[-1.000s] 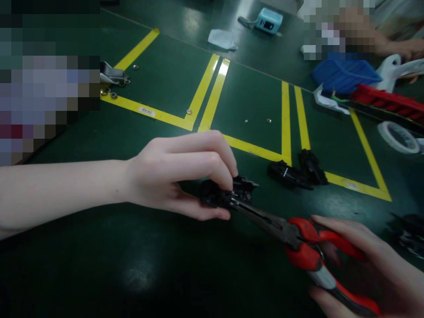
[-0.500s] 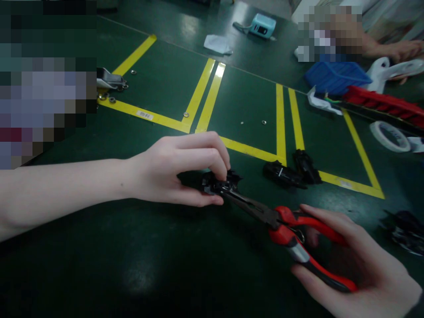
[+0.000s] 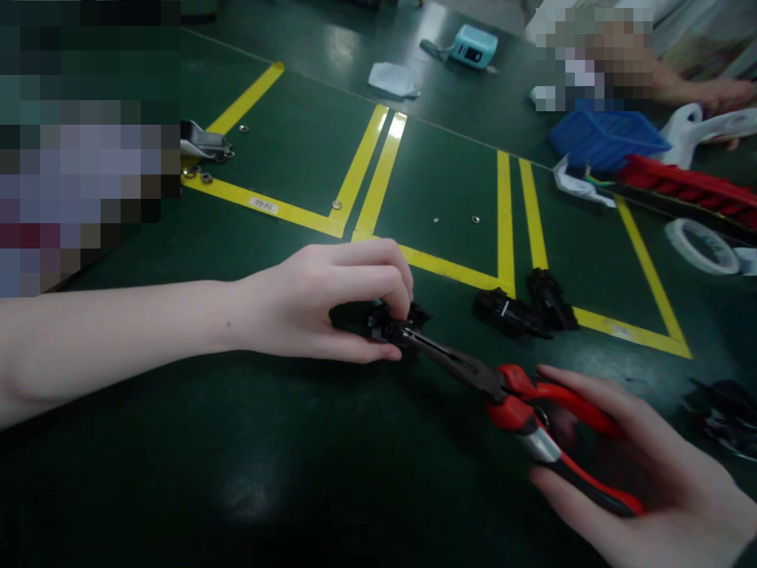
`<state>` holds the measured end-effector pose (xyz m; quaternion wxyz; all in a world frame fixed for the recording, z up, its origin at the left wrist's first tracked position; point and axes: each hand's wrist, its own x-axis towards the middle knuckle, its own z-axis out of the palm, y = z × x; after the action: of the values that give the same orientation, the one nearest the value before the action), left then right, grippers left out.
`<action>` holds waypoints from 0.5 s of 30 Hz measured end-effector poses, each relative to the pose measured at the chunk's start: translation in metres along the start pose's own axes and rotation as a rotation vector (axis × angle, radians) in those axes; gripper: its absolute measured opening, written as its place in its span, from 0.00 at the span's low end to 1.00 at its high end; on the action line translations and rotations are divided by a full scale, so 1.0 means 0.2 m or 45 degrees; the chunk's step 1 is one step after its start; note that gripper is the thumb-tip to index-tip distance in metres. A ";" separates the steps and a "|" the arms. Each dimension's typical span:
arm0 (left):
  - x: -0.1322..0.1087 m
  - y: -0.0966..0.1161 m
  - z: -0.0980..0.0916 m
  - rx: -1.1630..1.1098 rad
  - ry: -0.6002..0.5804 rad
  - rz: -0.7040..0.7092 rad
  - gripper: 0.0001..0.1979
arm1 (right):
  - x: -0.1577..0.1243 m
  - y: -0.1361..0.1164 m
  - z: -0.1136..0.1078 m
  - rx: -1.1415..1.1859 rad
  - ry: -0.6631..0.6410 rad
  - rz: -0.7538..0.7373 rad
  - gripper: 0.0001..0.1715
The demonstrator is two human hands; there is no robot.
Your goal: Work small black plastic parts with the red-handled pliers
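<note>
My left hand [image 3: 348, 300] grips a small black plastic part [image 3: 382, 323] between thumb and fingers, low over the green table. Red-handled long-nose pliers [image 3: 502, 390] lie in my right hand [image 3: 656, 473], its fingers and thumb around the two handles. The tips of the pliers' jaws meet the black part beside my left fingertips; whether they pinch anything there is too small to tell. Two similar black parts [image 3: 512, 312] rest together on the table to the right of my left hand.
Yellow tape lines [image 3: 441, 267] mark the green tabletop. Small metal rings [image 3: 475, 219] are scattered there. At right stand a tape roll [image 3: 701, 246], a red bristled strip [image 3: 691, 181], a blue bin [image 3: 609, 140] and dark parts [image 3: 730, 418]. A co-worker's hand [image 3: 721, 96] shows behind.
The whole view has shifted slightly, so things sit a little further right. Both hands keep their grips, and the pliers' tips stay at the black part.
</note>
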<state>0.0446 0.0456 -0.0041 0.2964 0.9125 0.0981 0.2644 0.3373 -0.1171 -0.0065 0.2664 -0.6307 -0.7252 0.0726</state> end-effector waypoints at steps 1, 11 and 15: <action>0.00 0.00 0.00 -0.002 -0.016 -0.016 0.06 | 0.00 0.00 0.00 -0.003 -0.007 -0.003 0.29; -0.01 -0.01 0.03 0.095 -0.174 -0.107 0.19 | 0.01 -0.03 0.00 -0.198 -0.046 -0.183 0.28; -0.01 -0.02 0.03 0.090 -0.187 -0.110 0.19 | 0.01 -0.02 -0.01 -0.228 -0.062 -0.211 0.29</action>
<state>0.0460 0.0449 -0.0110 0.2815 0.9342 0.1247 0.1799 0.3350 -0.1162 -0.0013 0.1964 -0.5880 -0.7846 0.0004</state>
